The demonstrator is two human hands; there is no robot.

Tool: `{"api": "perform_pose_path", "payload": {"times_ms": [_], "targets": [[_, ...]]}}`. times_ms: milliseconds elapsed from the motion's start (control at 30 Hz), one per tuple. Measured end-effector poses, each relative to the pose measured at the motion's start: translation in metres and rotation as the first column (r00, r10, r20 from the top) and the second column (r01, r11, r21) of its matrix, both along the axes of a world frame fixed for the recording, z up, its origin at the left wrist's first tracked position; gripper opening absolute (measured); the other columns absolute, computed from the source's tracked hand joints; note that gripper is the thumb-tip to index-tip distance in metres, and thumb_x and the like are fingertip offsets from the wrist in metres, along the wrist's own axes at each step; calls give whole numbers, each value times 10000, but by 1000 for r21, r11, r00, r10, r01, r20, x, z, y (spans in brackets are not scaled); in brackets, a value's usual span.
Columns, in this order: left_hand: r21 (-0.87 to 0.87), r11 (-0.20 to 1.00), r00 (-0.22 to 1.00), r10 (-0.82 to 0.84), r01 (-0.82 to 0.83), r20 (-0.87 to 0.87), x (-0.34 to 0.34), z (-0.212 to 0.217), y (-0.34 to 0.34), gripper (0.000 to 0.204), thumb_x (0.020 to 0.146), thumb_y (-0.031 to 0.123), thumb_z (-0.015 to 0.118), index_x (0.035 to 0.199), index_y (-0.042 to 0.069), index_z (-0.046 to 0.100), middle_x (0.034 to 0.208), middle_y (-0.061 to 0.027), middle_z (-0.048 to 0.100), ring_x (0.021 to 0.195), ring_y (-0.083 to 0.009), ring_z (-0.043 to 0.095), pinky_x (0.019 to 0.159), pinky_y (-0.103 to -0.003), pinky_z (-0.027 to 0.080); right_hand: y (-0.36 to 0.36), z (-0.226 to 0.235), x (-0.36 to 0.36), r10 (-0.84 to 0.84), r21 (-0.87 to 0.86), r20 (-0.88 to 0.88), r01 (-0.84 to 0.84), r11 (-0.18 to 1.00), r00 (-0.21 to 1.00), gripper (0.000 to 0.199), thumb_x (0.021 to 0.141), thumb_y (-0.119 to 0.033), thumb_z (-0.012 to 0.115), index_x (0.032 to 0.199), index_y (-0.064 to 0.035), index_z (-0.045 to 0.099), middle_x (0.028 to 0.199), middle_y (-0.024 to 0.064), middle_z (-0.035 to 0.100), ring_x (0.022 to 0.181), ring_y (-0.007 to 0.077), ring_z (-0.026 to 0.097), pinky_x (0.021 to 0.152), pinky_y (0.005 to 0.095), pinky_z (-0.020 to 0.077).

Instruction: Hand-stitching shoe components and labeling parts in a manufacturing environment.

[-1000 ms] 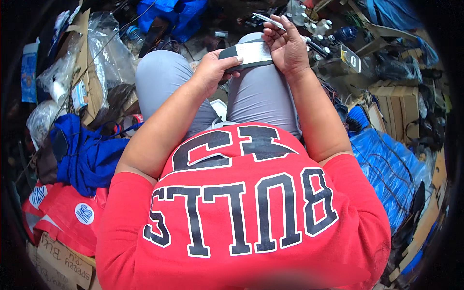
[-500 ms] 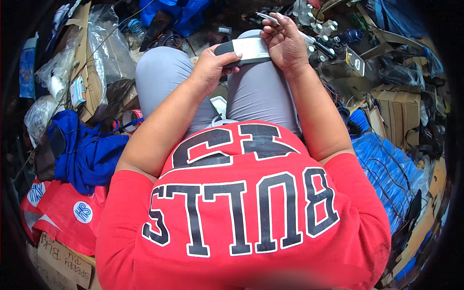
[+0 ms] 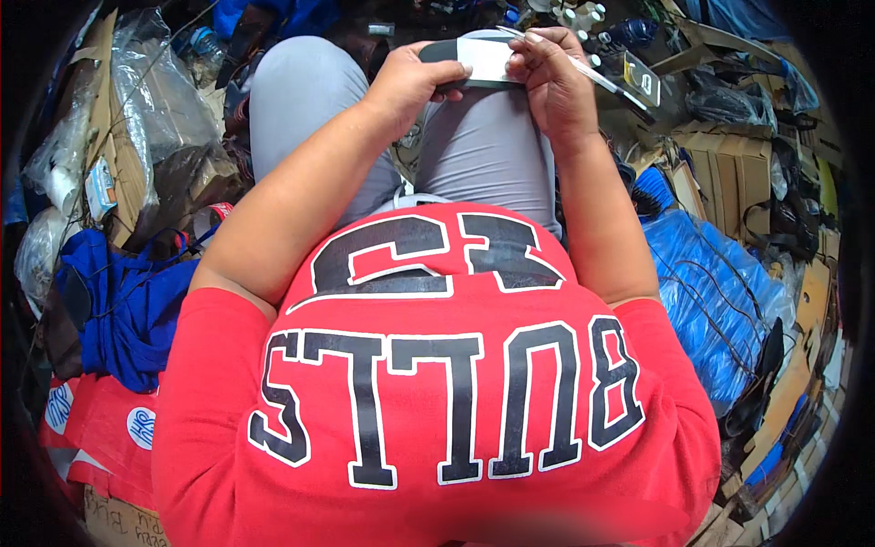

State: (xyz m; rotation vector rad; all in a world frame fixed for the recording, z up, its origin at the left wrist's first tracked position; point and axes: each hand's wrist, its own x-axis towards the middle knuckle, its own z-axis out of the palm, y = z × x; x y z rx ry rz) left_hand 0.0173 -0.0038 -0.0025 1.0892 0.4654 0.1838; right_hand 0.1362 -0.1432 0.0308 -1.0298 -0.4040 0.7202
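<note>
My left hand (image 3: 407, 89) pinches a flat, dark grey piece with a rounded end (image 3: 441, 54), thumb on top and fingers beneath. A white patch (image 3: 488, 60) covers much of its upper face. Over the far right end of the piece is my right hand (image 3: 556, 80), its fingers closed round a slim, pen-like tool (image 3: 609, 84). The tool has a pale pointed tip to the left and a dark rear end slanting right. Fingertips of the right hand touch or nearly touch the white patch; the piece's right end is hidden behind them.
My grey-trousered knees (image 3: 305, 100) are under the work. Small white-capped bottles (image 3: 583, 16) stand beyond my right hand. Cardboard (image 3: 729, 173) and a blue plastic-wrapped bundle (image 3: 720, 301) lie right; blue cloth (image 3: 128, 301), clear plastic (image 3: 169, 109) and red bags (image 3: 109, 424) lie left.
My right hand has come down toward the white patch, its fingers now curled closer round the tool. The piece sits slightly farther up and right in view; the whole view has shifted.
</note>
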Motion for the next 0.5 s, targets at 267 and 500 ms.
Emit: {"api": "perform_pose_path", "payload": {"times_ms": [267,500], "targets": [[-45,996,993,-76,72,-91,-3,0,5,262,740,154,707,969,54,629,823,-34,636,669,-92,574,583,-203,459,-1,-12,13,-116,40,-245,130,991,962,154,850,-94,553,984,-72,481,847,101,585,696,152,558,657,312,493],[71,994,995,89,-86,-49,-15,11,12,258,802,244,601,1015,102,620,882,8,613,751,-81,546,670,-231,397,7,-10,2,-23,42,-143,29,999,989,161,842,-93,588,959,-62,483,829,98,596,666,143,581,636,274,505]]}}
